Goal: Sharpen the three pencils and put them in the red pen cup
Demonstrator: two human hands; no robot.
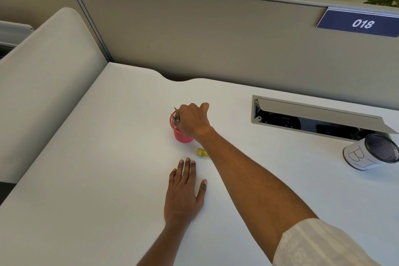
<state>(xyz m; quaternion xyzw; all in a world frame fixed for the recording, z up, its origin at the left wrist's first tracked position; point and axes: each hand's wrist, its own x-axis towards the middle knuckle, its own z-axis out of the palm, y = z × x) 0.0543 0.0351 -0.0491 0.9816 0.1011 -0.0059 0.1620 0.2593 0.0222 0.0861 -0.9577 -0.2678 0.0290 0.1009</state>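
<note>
The red mesh pen cup stands in the middle of the white desk. My right hand hovers over its mouth with fingers closed on a pencil, whose sharpened tip pokes up past the knuckles; the rest of the pencil and the cup's inside are hidden by the hand. A small yellow sharpener lies on the desk just in front of the cup, partly under my right forearm. My left hand rests flat on the desk, fingers spread, holding nothing.
An open cable hatch with a raised lid is sunk into the desk at the right. A mesh cup wrapped in white paper lies on its side at far right. Grey partition panels close off the back and left.
</note>
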